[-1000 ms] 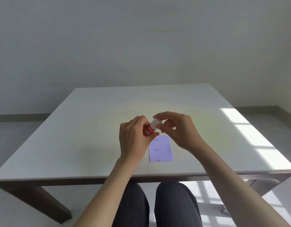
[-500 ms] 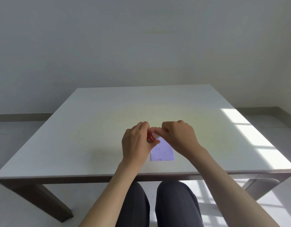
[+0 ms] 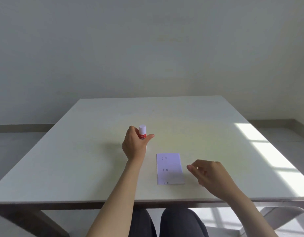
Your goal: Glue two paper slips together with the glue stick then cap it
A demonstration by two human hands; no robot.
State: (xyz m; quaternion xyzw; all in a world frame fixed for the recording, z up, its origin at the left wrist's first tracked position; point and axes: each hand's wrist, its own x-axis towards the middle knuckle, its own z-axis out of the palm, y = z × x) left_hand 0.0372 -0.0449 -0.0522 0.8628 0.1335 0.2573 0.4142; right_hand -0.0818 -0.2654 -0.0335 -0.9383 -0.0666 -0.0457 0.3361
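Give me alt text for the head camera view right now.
A person's left hand holds a capped red glue stick upright over a white table. The paper slips lie flat near the front edge, and the empty right hand hovers beside them.

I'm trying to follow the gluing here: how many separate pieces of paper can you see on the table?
1 visible: the paper slip lying flat near the table's front edge, between the two hands. A second slip may lie glued to it; I cannot tell.
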